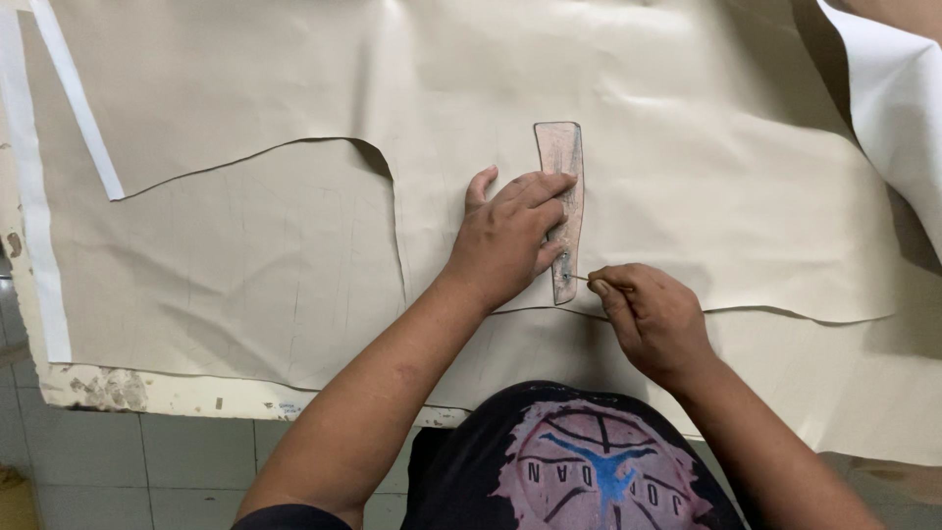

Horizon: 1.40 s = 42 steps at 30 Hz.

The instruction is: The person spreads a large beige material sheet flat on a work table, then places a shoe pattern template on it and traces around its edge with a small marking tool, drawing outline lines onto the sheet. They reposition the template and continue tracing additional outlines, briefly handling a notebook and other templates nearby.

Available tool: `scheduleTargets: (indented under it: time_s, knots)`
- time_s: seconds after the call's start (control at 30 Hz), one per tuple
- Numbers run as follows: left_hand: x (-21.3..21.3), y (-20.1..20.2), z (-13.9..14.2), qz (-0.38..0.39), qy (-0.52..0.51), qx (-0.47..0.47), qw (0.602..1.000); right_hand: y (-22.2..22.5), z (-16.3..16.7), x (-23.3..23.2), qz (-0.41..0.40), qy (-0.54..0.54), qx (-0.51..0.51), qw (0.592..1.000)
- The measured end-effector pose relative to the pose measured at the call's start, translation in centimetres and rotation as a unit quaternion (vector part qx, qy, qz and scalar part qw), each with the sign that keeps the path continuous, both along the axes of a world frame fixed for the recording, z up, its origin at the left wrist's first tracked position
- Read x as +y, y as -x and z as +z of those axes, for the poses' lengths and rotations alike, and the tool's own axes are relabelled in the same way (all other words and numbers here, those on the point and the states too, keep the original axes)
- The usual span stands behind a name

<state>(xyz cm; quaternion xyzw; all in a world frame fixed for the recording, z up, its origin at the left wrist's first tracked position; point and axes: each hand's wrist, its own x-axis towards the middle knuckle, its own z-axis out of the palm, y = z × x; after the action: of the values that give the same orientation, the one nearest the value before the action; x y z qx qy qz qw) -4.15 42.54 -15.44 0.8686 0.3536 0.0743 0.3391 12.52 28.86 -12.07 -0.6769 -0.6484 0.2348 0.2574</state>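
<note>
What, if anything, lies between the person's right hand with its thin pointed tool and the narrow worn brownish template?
Nothing visible does. The left hand presses the narrow brownish template flat on the beige sheet; the right hand brings the thin tool to the template's lower edge.

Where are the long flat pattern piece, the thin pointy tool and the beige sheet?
pattern piece point(561, 147), head view, bare top end.
pointy tool point(579, 278), head view, thin shaft.
beige sheet point(687, 147), head view, bare part.

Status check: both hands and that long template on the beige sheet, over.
Left hand flat, pressing the template onto the beige sheet. Right hand pinching a thin marking tool, tip at template's lower edge. Nothing in the way.
</note>
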Motion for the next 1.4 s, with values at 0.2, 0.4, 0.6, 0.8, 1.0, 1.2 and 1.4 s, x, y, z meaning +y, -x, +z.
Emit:
scheduleTargets:
  time_s: [0.2, 0.4, 0.6, 0.8, 1.0, 1.2, 1.4]
  knots:
    - [-0.2, 0.0, -0.2, 0.001, -0.013, 0.005, 1.0, 0.8, 0.3, -0.3, 0.039, -0.077, -0.032, 0.996]
    - [-0.8, -0.2, -0.3, 0.011, -0.039, -0.006, 0.999, 0.8, 0.5, 0.1, 0.028, -0.035, -0.038, 0.998]
    - [-1.6, -0.5, -0.8, 0.003, -0.064, -0.024, 0.998, -1.5, -0.4, -3.6, -0.12, 0.013, 0.108, 0.987]
    - [-2.9, -1.1, -1.3, 0.001, -0.076, 0.004, 0.997, -3.2, -1.6, -14.6, -0.331, 0.071, 0.236, 0.911]
    - [-4.4, -2.0, -0.9, 0.007, -0.096, 0.013, 0.995, -4.0, -1.7, -25.2, -0.514, -0.011, 0.099, 0.852]
    - [-5.7, -3.3, 0.0, 0.028, -0.12, 0.041, 0.991, -9.9, -1.9, -30.3, -0.703, -0.005, 0.221, 0.676]
    - [-7.8, -5.9, 0.2, 0.096, -0.127, 0.104, 0.982, -19.9, -2.9, -35.1, -0.744, -0.1, 0.212, 0.626]
